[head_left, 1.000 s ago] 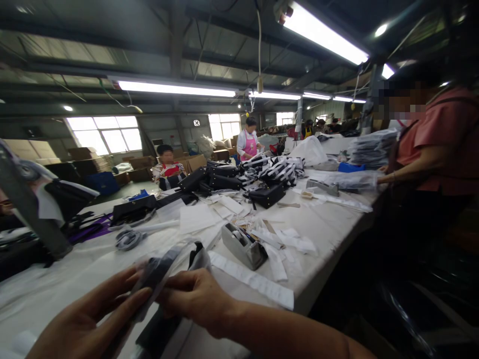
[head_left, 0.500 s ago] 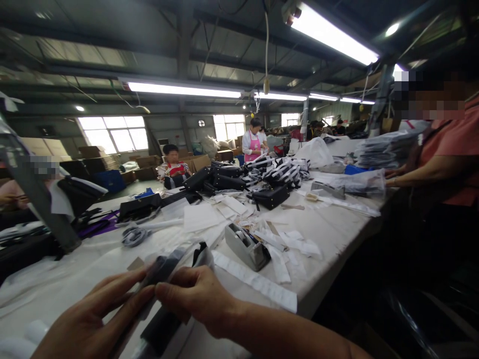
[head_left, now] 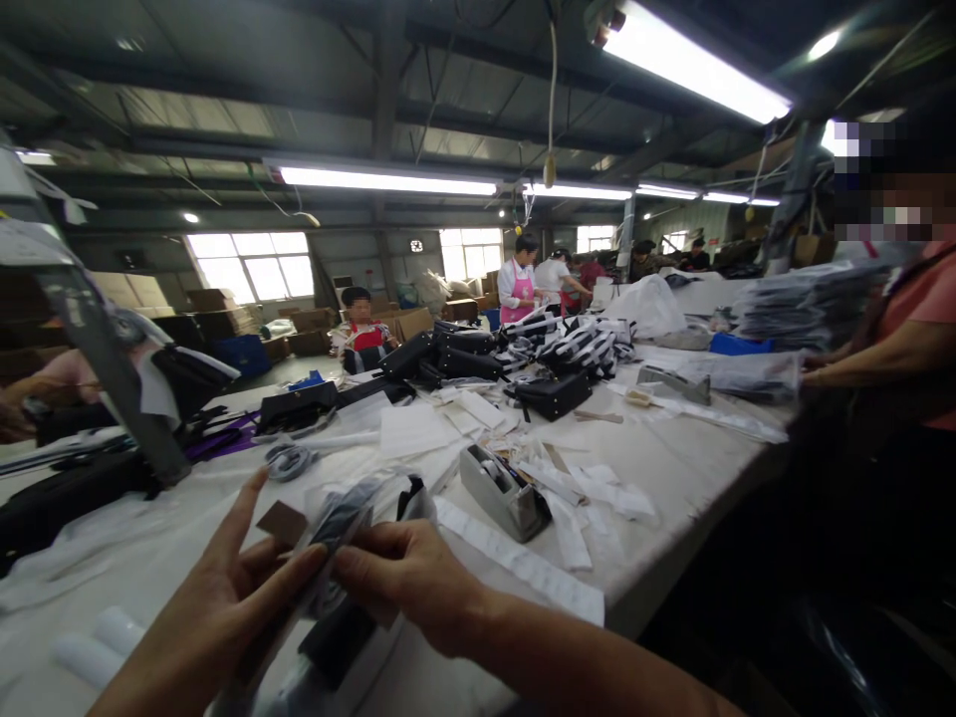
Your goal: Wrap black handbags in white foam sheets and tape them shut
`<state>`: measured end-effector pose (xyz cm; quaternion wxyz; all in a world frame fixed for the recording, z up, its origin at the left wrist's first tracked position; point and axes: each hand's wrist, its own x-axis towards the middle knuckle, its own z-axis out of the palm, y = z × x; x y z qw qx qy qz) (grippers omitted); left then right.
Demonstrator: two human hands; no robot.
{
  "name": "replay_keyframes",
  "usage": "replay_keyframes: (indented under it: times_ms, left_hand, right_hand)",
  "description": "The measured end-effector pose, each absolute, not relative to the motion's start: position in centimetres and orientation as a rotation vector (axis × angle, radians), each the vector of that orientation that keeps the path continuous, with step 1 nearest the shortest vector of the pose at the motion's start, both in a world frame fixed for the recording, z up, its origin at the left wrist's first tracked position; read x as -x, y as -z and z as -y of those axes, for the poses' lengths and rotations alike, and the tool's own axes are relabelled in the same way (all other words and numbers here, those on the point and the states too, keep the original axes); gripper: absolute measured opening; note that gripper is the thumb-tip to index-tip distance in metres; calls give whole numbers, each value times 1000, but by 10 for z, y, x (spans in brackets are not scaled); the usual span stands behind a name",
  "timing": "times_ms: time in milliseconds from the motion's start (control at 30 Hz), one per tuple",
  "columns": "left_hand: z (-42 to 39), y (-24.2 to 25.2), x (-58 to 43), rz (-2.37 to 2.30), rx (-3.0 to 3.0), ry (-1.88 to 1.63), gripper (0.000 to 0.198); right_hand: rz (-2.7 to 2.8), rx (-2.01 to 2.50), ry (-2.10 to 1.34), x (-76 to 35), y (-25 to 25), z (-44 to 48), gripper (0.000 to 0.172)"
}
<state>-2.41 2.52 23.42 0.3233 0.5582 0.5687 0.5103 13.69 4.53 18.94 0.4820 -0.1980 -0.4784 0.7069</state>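
Note:
A dark, strap-like bundle (head_left: 345, 513) in clear plastic is held between my two hands at the near side of the table. My left hand (head_left: 216, 588) presses its thumb on the bundle's left side. Its index finger sticks up and its other fingers sit partly behind. With thumb and fingers pinched, my right hand (head_left: 410, 583) grips the right side. A small brown card (head_left: 282, 522) shows beside the left fingers. Below the hands lies a black piece (head_left: 336, 642), partly covered by plastic. The grey tape dispenser (head_left: 504, 493) stands beyond my right hand.
White label strips (head_left: 523, 568) lie right of my hands. A grey coil (head_left: 290, 460), loose papers (head_left: 418, 430) and piled black bags (head_left: 553, 393) cover the table farther off. White rolls (head_left: 116, 629) lie at lower left. A metal post (head_left: 119, 368) rises at left. Co-workers sit or stand around the table.
My left index finger has lifted away from the bundle and points up. The bundle stays between both hands. The whole view has shifted slightly, so things appear farther right.

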Motion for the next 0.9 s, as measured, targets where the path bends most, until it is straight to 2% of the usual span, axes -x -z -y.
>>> replay_keyframes:
  times_ms: [67, 133, 267, 367, 633, 900]
  left_hand:
    - [-23, -234, 25, -1498, -1485, -1310, 119]
    - [-22, -232, 28, -1498, -1519, -1300, 111]
    - [-19, -226, 29, -1401, -1580, -1382, 62]
    - [-15, -224, 24, -1393, -1681, -1420, 41]
    - [-11, -221, 9, -1387, -1674, -1572, 30]
    - [-7, -211, 11, -1398, -1533, -1600, 38]
  right_hand:
    - [1078, 426, -1816, -140, -189, -45, 56]
    - [994, 373, -1882, -142, -188, -43, 56]
    - [1078, 281, -1860, -143, -186, -34, 43]
    - [1122, 286, -1709, -137, -184, -27, 39]
    - [1041, 474, -1468, -112, -169, -34, 31]
    - [1090, 510, -1361, -109, -171, -34, 33]
